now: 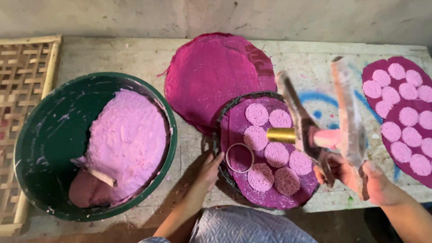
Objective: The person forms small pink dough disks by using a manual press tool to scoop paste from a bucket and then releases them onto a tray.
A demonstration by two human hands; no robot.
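My right hand [360, 173] grips a hand press [315, 117] with two long handles, a brass cylinder and pink dough at its mouth, held above a round tray [223, 118] lined with a magenta cloth. Several round lacy pink discs [276, 154] lie on that cloth. My left hand [208, 170] rests at the tray's near-left edge, its fingers touching a metal ring [240, 158] that lies on the cloth.
A large green tub [49, 135] of pink dough [128, 135] with a wooden stick stands at left. A bare magenta cloth disc [211, 72] lies behind the tray. Another magenta cloth [396, 144] with several pink discs is at right. A wooden lattice [22, 90] sits far left.
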